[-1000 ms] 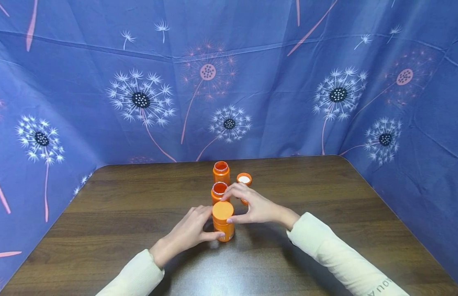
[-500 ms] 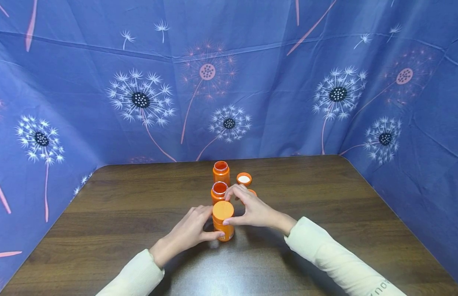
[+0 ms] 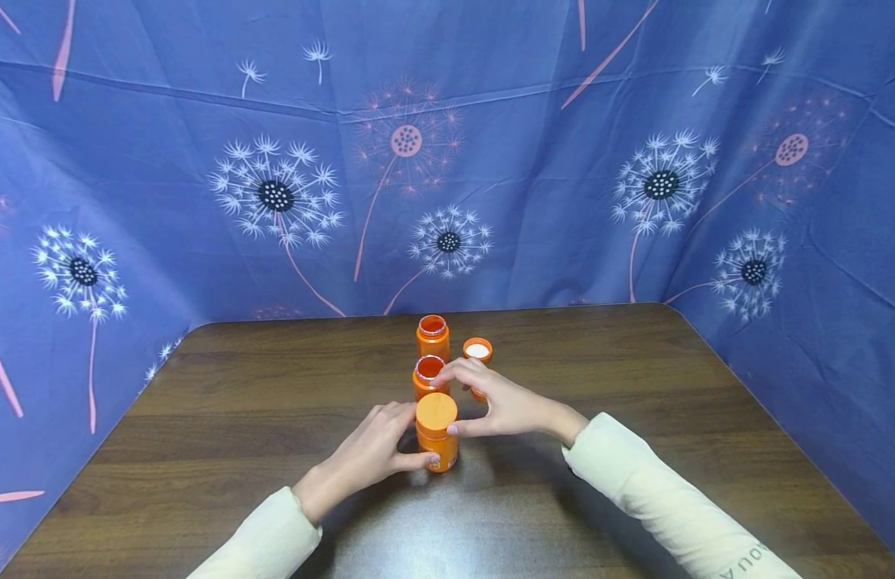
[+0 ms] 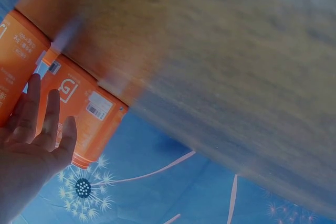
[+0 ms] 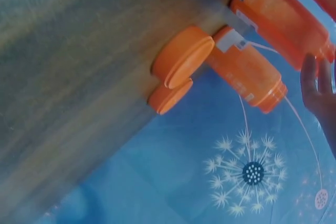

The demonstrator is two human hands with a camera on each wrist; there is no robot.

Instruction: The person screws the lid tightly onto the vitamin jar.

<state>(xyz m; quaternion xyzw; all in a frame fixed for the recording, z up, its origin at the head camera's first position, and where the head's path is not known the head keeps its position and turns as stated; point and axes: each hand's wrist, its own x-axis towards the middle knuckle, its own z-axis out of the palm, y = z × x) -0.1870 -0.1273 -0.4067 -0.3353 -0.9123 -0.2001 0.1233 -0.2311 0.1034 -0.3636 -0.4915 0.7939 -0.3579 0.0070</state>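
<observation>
Nearest the person stands an orange bottle (image 3: 443, 452) with a smooth orange screw lid (image 3: 437, 412) on top. My left hand (image 3: 367, 450) grips the bottle's body from the left, thumb across its front. My right hand (image 3: 515, 406) holds the lid from the right, thumb at its near right edge and fingers curved round behind it. In the left wrist view the left fingers (image 4: 51, 116) stretch along the orange bottles. The right fingers (image 5: 310, 80) appear at the right edge of the right wrist view, overlapping an open bottle's neck.
Behind the capped bottle, two uncapped orange bottles (image 3: 428, 390) stand in a line towards the back of the brown wooden table (image 3: 273, 378). An upturned lid (image 3: 478, 351) with a white liner lies right of them; another lid (image 5: 184, 59) is partly hidden by the right hand in the head view.
My right hand turned so its thumb went left along the lid's front, then back to the right edge, fingers swinging left behind. The left hand and bottle stay put.
</observation>
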